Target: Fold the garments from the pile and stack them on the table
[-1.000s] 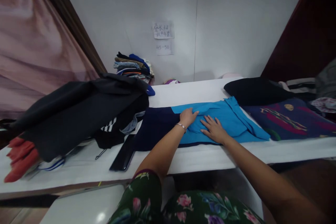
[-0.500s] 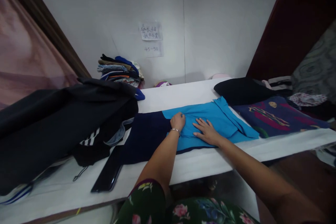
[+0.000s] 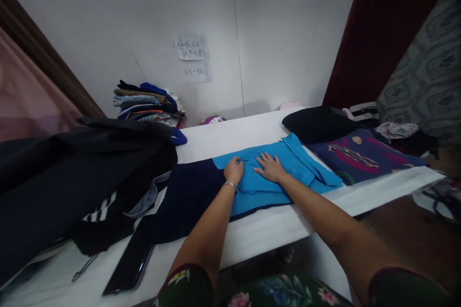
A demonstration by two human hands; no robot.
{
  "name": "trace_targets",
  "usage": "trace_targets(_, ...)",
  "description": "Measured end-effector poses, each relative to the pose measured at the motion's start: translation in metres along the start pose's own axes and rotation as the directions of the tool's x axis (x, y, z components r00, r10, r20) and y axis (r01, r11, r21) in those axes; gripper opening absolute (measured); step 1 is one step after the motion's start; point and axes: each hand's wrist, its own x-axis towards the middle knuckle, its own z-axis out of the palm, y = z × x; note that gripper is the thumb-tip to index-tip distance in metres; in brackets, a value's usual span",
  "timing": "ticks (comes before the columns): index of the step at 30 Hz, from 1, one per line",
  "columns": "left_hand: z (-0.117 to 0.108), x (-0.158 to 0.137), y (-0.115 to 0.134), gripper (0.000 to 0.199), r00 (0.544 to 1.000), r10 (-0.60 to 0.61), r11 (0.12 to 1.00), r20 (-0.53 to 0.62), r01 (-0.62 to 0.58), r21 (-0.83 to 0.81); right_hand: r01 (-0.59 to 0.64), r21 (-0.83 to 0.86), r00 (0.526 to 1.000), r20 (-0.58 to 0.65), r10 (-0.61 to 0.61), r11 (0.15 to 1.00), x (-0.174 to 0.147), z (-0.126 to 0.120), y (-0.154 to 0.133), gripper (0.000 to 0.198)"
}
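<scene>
A garment (image 3: 187, 196), bright blue at the right and dark navy at the left, lies flat on the white table (image 3: 270, 225). Its blue part is folded over in layers toward the right end. My left hand (image 3: 234, 171), wearing a silver bracelet, is closed with curled fingers gripping the blue cloth near the navy border. Just to its right, my right hand (image 3: 271, 169) rests palm down on the blue cloth, fingers spread.
Dark clothes (image 3: 90, 163) are heaped at the left, beside a black phone (image 3: 129, 264). Behind them stands a stack of folded clothes (image 3: 147, 103). To the right lie a patterned purple garment (image 3: 363, 153) and a black one (image 3: 320, 124). Paper notes (image 3: 192, 47) hang on the wall.
The view has turned a little to the right, so everything sits further left. My right hand has slid slightly away from me over the blue cloth. My left hand keeps its grip.
</scene>
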Motion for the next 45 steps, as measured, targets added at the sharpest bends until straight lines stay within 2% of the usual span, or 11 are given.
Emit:
trace_targets(3,-0.007,-0.013,0.013,0.038,0.981,0.185,0.983,-0.059,-0.184,0.022,0.001,-0.003,1.0,-0.011,-0.001,1.0,-0.002,-0.001,0.0,0.072)
trace_targets(5,-0.005,-0.028,0.019,0.038,0.918,0.392,0.918,-0.057,-0.387,0.083,0.003,-0.006,1.0,-0.012,-0.003,1.0,-0.003,-0.001,0.0,0.069)
trace_targets(7,0.003,-0.043,0.017,0.041,0.865,0.501,0.854,0.024,-0.499,0.149,0.0,-0.003,1.0,-0.001,0.0,1.0,-0.002,-0.001,0.0,0.066)
trace_targets(10,0.019,-0.056,0.007,0.054,0.871,0.475,0.844,0.127,-0.492,0.214,-0.008,0.02,0.999,0.051,0.007,1.0,0.002,-0.003,0.002,0.068)
trace_targets(15,0.029,-0.056,-0.004,0.06,0.88,0.454,0.852,0.141,-0.475,0.221,-0.008,0.074,0.997,0.073,0.003,0.997,0.024,-0.024,0.026,0.062)
trace_targets(18,0.028,-0.055,-0.003,0.06,0.883,0.451,0.854,0.133,-0.47,0.222,-0.108,-0.015,0.994,0.004,0.108,0.994,0.034,-0.03,0.051,0.063)
trace_targets(22,0.03,-0.057,-0.003,0.06,0.875,0.468,0.848,0.128,-0.485,0.213,-0.227,-0.063,0.973,0.034,0.229,0.972,0.035,-0.019,0.075,0.069)
trace_targets(27,0.031,-0.057,-0.002,0.059,0.881,0.457,0.856,0.124,-0.474,0.205,-0.226,0.01,0.974,0.034,0.226,0.974,0.037,-0.008,0.077,0.071)
trace_targets(32,0.028,-0.057,0.0,0.058,0.893,0.426,0.874,0.142,-0.447,0.189,-0.186,0.097,0.982,0.037,0.183,0.978,0.038,-0.028,0.092,0.064)
trace_targets(39,0.028,-0.056,0.001,0.055,0.9,0.413,0.885,0.137,-0.432,0.172,-0.22,0.165,0.971,-0.062,0.233,0.961,-0.035,-0.065,0.16,0.073)
trace_targets(45,0.023,-0.052,0.001,0.056,0.904,0.39,0.893,0.176,-0.417,0.167,-0.181,0.162,0.98,-0.056,0.193,0.97,-0.09,-0.026,0.167,0.08)
